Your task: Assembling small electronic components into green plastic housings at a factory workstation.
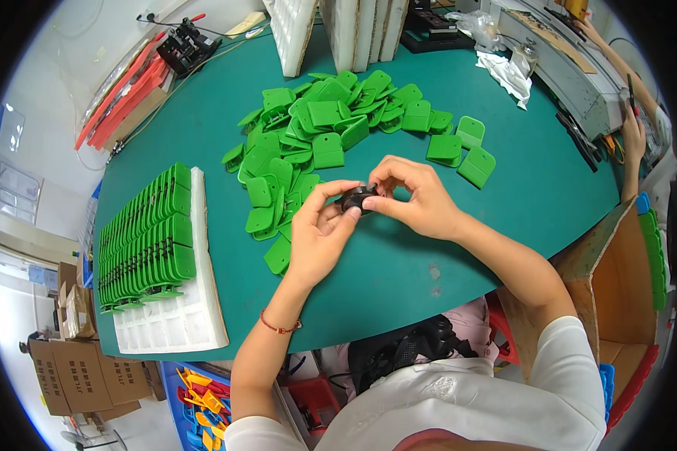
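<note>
Many green pieces (pixel 324 113) between black part (pixel 358 198) and white slabs (pixel 341 34)

At twelve o'clock, the green pieces (pixel 325 113) look like smooth, slightly glossy plastic. The black part (pixel 356 197) at the centre is shiny. The tabletop (pixel 406 270) appears smooth; at eight o'clock, the white tray (pixel 210 301) seems of matt foam.

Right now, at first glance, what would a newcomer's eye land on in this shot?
The loose heap of bright green plastic pieces spread across the middle of the dark green table. Next, just in front of it, the left hand and right hand together holding a small black part. Then, at the table's left, the neat rows of green pieces standing on a white tray.
</note>
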A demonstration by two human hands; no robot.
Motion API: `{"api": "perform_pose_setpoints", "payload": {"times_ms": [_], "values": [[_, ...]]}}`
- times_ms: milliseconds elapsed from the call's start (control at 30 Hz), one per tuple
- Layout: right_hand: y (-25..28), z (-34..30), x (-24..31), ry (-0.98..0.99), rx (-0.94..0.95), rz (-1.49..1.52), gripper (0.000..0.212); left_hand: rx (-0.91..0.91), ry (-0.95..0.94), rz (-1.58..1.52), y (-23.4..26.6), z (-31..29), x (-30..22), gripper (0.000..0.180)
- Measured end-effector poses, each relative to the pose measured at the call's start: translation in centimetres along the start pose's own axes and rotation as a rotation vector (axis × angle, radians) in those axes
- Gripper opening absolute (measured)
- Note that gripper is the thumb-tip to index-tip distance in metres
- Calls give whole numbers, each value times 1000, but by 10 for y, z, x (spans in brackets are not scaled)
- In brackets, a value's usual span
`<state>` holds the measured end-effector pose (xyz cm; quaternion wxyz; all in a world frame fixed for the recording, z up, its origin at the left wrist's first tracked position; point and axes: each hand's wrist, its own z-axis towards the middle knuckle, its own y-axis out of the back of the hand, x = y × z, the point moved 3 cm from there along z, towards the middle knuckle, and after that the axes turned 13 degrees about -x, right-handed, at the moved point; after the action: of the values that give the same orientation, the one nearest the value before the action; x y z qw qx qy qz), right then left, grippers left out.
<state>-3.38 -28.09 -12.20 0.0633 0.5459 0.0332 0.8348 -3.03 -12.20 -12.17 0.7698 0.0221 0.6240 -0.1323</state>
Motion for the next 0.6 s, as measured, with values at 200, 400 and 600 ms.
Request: {"api": "perform_pose_setpoints", "payload": {"times_ms": [200,400,600], "values": [[-5,-5,8,230,43,-209,25,44,-98,341,0,0,-1,37],[-7,-6,10,266,109,-174,47,-60,116,-94,2,3,0,29],[-6,-6,8,253,49,-142,41,-136,187,-181,9,3,4,24]]}}
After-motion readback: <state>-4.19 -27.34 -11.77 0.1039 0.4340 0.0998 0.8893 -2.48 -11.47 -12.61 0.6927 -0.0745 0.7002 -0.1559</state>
